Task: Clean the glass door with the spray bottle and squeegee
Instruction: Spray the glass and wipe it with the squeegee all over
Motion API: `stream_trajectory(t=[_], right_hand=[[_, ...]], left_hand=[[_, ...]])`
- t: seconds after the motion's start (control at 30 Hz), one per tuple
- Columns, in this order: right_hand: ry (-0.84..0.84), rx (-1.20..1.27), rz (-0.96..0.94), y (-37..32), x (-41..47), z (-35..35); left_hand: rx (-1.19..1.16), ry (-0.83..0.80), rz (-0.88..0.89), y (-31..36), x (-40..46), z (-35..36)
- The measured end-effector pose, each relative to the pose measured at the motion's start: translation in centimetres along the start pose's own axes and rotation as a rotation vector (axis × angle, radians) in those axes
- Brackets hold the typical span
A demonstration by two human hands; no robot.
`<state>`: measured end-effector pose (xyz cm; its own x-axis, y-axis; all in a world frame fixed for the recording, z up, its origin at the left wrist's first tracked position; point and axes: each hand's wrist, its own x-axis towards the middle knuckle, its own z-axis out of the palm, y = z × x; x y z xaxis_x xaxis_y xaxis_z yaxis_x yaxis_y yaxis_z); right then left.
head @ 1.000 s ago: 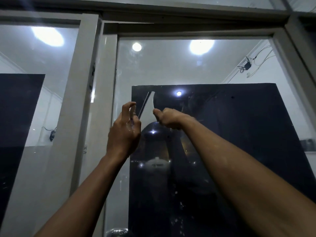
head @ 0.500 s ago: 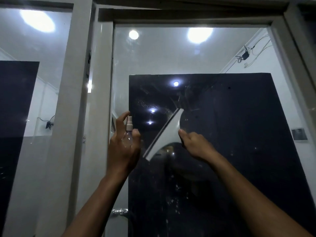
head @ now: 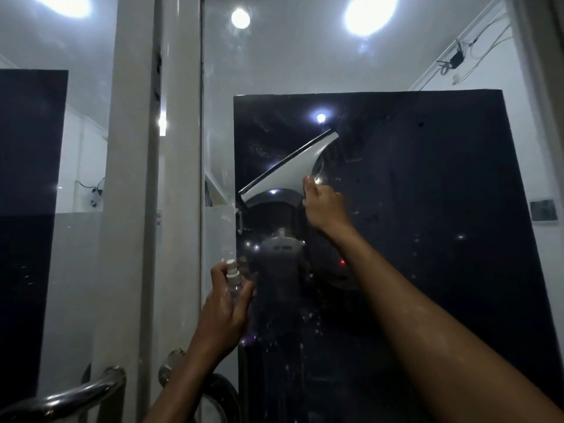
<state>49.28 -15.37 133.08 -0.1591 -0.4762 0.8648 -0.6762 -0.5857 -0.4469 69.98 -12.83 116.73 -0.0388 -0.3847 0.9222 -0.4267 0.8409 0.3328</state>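
While the glass door is being cleaned, a white squeegee is being gripped at its handle by the right hand, fingers curled round it, with the blade being held tilted against the pane, its upper end to the right and its lower end down toward the left. The tilt is judged to be meant to carry liquid off to one side as the blade is being drawn across. A small clear spray bottle is being held upright in the left hand, fingers wrapped round its body, lower down and near the door's left edge, where it is judged to be kept ready yet clear of the blade's path. The right arm is being stretched up and forward, nearly straight; the left arm is being raised from below with the wrist bent back. Droplets are being shown scattered over the lower glass, before a dark panel behind the pane. The pale door frame is being seen at left, with metal handles below.
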Motion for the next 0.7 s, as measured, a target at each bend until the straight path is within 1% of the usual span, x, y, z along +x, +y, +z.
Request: stream_trajectory(t=[0.1,0.23,0.4,0.6,0.7], right_hand=[[-0.020,-0.002,-0.004,0.4,-0.3,-0.1],[-0.039,-0.004,-0.019,1.1,-1.0,0.0],[-0.035,0.061,0.001,1.0,-1.5,0.3],[-0.067,0.085,0.028,0.2,-1.1,0.6],[-0.079,0.051,0.027,-1.0,0.0,0.2]], left_hand=[[0.056,-0.058,-0.017,0.0,-0.5,0.0],[0.059,-0.123,-0.096,-0.2,-0.8,0.0],[0.139,-0.192,-0.156,-0.8,-1.1,-0.5],[0.207,-0.211,-0.205,-1.6,-1.8,-1.3],[0.232,-0.239,-0.227,-1.4,-2.0,-1.4]])
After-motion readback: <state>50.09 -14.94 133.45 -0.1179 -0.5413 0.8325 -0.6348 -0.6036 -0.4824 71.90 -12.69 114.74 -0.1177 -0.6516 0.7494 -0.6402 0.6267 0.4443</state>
